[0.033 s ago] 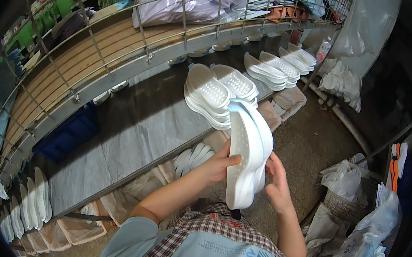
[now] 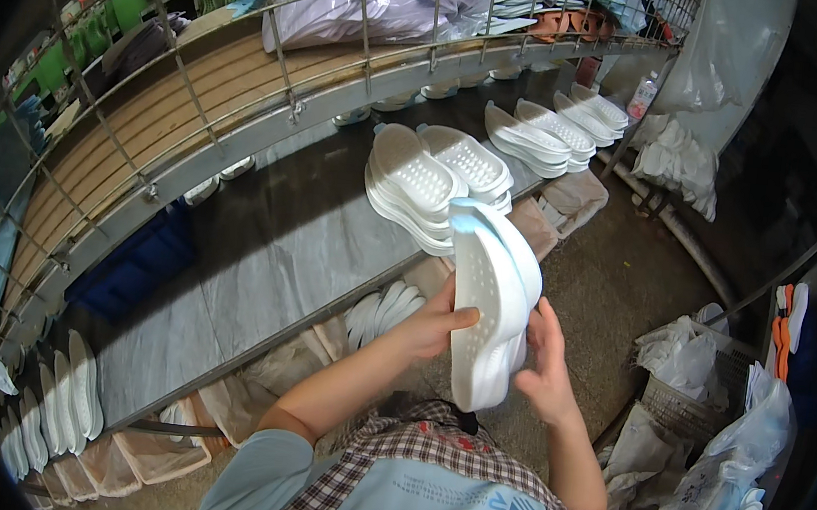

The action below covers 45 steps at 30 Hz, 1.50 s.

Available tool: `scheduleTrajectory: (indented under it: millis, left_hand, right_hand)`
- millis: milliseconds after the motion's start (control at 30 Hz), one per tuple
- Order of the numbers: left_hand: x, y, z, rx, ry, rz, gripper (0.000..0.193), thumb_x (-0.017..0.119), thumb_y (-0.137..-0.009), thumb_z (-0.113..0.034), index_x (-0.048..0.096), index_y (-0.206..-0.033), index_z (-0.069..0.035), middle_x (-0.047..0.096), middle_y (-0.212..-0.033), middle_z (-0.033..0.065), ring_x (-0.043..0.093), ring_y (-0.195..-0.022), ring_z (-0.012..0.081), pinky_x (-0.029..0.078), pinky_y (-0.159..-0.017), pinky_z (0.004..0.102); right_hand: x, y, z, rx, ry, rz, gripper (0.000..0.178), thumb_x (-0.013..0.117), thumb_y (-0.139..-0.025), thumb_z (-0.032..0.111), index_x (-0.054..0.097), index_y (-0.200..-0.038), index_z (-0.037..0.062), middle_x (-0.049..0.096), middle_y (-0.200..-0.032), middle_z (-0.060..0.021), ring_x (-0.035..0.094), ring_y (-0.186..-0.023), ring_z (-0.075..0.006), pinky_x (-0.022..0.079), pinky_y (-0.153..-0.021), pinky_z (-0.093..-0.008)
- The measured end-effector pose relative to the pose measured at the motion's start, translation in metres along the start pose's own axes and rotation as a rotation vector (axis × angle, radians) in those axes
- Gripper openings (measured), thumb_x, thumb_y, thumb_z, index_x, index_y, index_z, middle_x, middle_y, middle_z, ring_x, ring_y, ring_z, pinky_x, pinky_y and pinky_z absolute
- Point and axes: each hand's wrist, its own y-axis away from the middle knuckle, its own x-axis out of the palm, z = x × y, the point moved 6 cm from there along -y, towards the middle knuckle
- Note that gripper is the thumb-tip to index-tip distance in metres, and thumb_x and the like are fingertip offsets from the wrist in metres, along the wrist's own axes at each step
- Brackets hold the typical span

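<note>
A pair of white shoe soles (image 2: 484,313), dotted with small holes and pale blue at the upper tip, is held upright in front of my body. My left hand (image 2: 436,326) grips them from the left, thumb across the dotted face, other fingers hidden behind. At their right edge is my right hand (image 2: 547,359), fingers apart and thumb close to the soles; I cannot tell whether it touches them. Just beyond, stacked white soles (image 2: 411,181) lie on the grey table (image 2: 258,269), beside a second stack (image 2: 468,165).
More sole stacks (image 2: 550,136) line the table's far right. White soles (image 2: 71,389) stand in a row at the left end. Lined bins (image 2: 149,452) sit along the near edge. A wire rack (image 2: 295,104) rises behind the table. A basket with plastic bags (image 2: 690,374) is at right.
The soles have tilted slightly, their blue tip shifting a little left. My right hand's fingers have opened slightly. My left hand keeps its grip.
</note>
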Motion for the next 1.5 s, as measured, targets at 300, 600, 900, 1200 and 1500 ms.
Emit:
scheduleTrajectory:
  millis: [300, 600, 900, 1200, 1500]
  left_hand:
    - [-0.008, 0.020, -0.017, 0.332, -0.542, -0.147, 0.107, 0.074, -0.072, -0.012, -0.008, -0.141, -0.009, 0.034, -0.130, 0.0090, 0.038, -0.119, 0.0202, 0.032, -0.100, 0.0354]
    - [-0.016, 0.023, -0.028, 0.521, -1.214, -0.116, 0.081, 0.068, -0.076, -0.006, 0.012, -0.134, -0.002, 0.043, -0.121, 0.0121, 0.046, -0.112, 0.0208, 0.033, -0.100, 0.0345]
    - [-0.015, 0.027, -0.034, 0.457, -1.086, -0.113, 0.062, 0.064, -0.081, -0.011, 0.024, -0.128, -0.002, 0.044, -0.120, 0.0117, 0.047, -0.110, 0.0183, 0.033, -0.100, 0.0330]
    - [-0.029, 0.028, -0.025, 0.489, -0.390, -0.327, 0.061, 0.020, -0.094, -0.051, 0.049, -0.114, -0.002, 0.056, -0.108, 0.0093, 0.053, -0.101, 0.0164, 0.039, -0.095, 0.0304]
    - [-0.010, 0.032, -0.035, 0.474, -0.373, -0.230, 0.062, 0.019, -0.095, -0.051, 0.050, -0.115, -0.001, 0.056, -0.110, 0.0104, 0.054, -0.099, 0.0184, 0.041, -0.093, 0.0307]
  right_hand:
    - [0.021, -0.013, -0.003, -0.039, 0.181, -0.107, 0.090, 0.065, -0.078, 0.018, 0.003, -0.141, 0.0001, 0.022, -0.139, -0.0298, 0.026, -0.131, -0.0368, 0.026, -0.105, -0.0412]
    - [0.025, -0.024, -0.016, -0.021, 0.099, -0.071, 0.090, 0.067, -0.077, 0.018, 0.006, -0.143, 0.0067, 0.021, -0.142, -0.0264, 0.024, -0.133, -0.0345, 0.026, -0.106, -0.0417]
    - [0.028, -0.027, -0.018, -0.034, 0.074, -0.052, 0.098, 0.073, -0.072, 0.020, 0.007, -0.143, 0.0091, 0.022, -0.142, -0.0250, 0.025, -0.132, -0.0338, 0.028, -0.105, -0.0410]
    - [0.030, -0.027, -0.028, 0.053, 0.016, -0.039, 0.108, 0.078, -0.066, 0.029, 0.005, -0.143, 0.0083, 0.021, -0.143, -0.0236, 0.026, -0.132, -0.0332, 0.029, -0.104, -0.0408]
    - [0.032, -0.028, -0.028, 0.050, 0.033, -0.009, 0.104, 0.076, -0.068, 0.028, 0.007, -0.143, 0.0070, 0.021, -0.143, -0.0221, 0.025, -0.132, -0.0323, 0.029, -0.105, -0.0411]
